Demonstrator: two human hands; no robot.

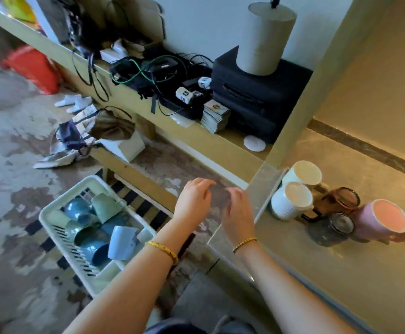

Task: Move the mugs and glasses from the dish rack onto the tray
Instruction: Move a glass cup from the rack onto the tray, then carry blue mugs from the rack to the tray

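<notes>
A white dish rack (pixel 52 227) sits on the floor at lower left. It holds several mugs lying jumbled: a blue mug (pixel 76 208), a green mug (pixel 105 206) and a pale blue mug (pixel 122 242) among them. To the right lies a clear tray (pixel 341 273). On it stand two white mugs (pixel 293 201), a brown glass mug (pixel 339 201), a small clear glass (pixel 342 224) and a pink mug (pixel 384 220). My left hand (pixel 194 201) and my right hand (pixel 239 213) hover side by side between rack and tray, fingers curled and apart, holding nothing visible.
A low wooden shelf (pixel 196 138) runs behind, carrying black cases, tangled cables and a paper roll (pixel 264 37). A bag and a white box (pixel 129 145) lie on the lower board. A wall edge rises just left of the tray's far corner.
</notes>
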